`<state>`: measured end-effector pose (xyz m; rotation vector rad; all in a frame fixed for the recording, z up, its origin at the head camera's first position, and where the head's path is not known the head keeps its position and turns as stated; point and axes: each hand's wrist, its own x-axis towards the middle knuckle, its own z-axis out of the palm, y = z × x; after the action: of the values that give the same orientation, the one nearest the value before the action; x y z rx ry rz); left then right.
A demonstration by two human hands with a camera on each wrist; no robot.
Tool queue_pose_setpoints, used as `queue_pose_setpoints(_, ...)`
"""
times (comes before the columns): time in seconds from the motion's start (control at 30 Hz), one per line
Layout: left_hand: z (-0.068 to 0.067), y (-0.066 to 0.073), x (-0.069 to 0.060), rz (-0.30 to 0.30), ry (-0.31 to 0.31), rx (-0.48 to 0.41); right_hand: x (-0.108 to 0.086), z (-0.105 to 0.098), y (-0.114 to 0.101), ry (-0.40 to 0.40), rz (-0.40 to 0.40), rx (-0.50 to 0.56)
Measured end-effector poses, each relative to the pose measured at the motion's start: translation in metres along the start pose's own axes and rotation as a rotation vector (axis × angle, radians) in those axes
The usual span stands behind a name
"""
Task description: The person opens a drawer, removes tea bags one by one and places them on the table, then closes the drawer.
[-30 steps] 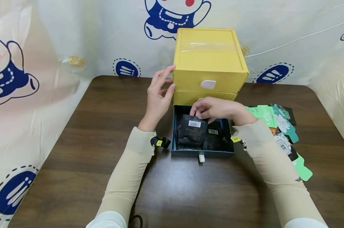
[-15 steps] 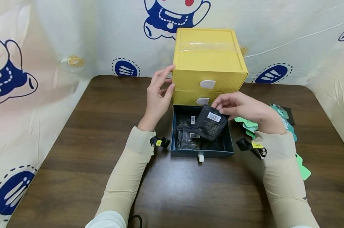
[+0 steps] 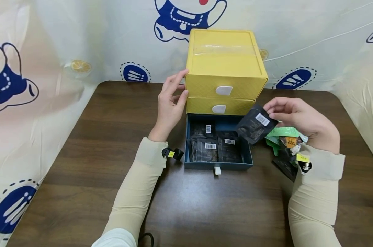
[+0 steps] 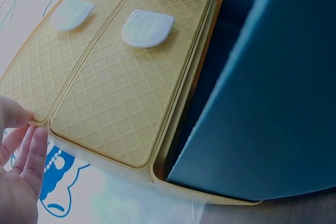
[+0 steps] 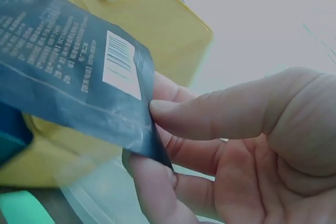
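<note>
My right hand [image 3: 304, 118] pinches a black sachet [image 3: 256, 124] by its edge, thumb on the barcode side. It is held above the right side of a dark blue drawer [image 3: 218, 165]. The right wrist view shows the sachet's printed back with its white barcode label [image 5: 122, 64]. Inside the drawer lie several more black sachets [image 3: 229, 151]. The drawer is pulled out from the bottom of a yellow drawer box [image 3: 226, 65]. My left hand [image 3: 171, 104] touches the box's left side with extended fingers; the left wrist view shows its fingertips at the box's edge.
Right of the drawer, partly behind my right arm, lies a pile of green and other coloured packets [image 3: 282, 132]. A black packet [image 3: 285, 168] lies near it. A patterned sheet [image 3: 112, 37] hangs behind the brown table [image 3: 90, 192].
My right hand has lifted the sachet out of the drawer and carried it to the right. More sachets in the drawer now show. My left hand has stayed at the box.
</note>
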<state>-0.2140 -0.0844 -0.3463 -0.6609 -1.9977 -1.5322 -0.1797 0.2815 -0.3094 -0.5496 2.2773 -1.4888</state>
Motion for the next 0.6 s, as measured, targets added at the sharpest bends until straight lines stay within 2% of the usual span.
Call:
queue_pose_setpoints(0.1, -0.001, 0.000, 0.000, 0.005, 0.005, 0.000, -0.010, -0.014, 0.008, 0.086, 0.057, 0.000)
queue_pose_setpoints(0.27, -0.003, 0.002, -0.001, 0.001, 0.014, 0.001, -0.028, -0.036, 0.026, 0.260, 0.227, -0.042)
queue_pose_setpoints(0.3, -0.004, 0.002, -0.001, 0.001, 0.014, 0.003, -0.032, -0.041, 0.031, 0.283, 0.238, -0.015)
queue_pose_setpoints(0.5, -0.005, 0.002, -0.002, 0.004, 0.016, 0.008, -0.054, -0.062, 0.059, 0.377, 0.217, 0.311)
queue_pose_setpoints(0.57, -0.006, 0.002, -0.002, 0.004, 0.020, 0.009, -0.058, -0.066, 0.066, 0.391, 0.240, 0.356)
queue_pose_setpoints(0.6, -0.006, 0.002, -0.002, 0.003, 0.020, 0.008, -0.059, -0.067, 0.070, 0.394, 0.263, 0.346)
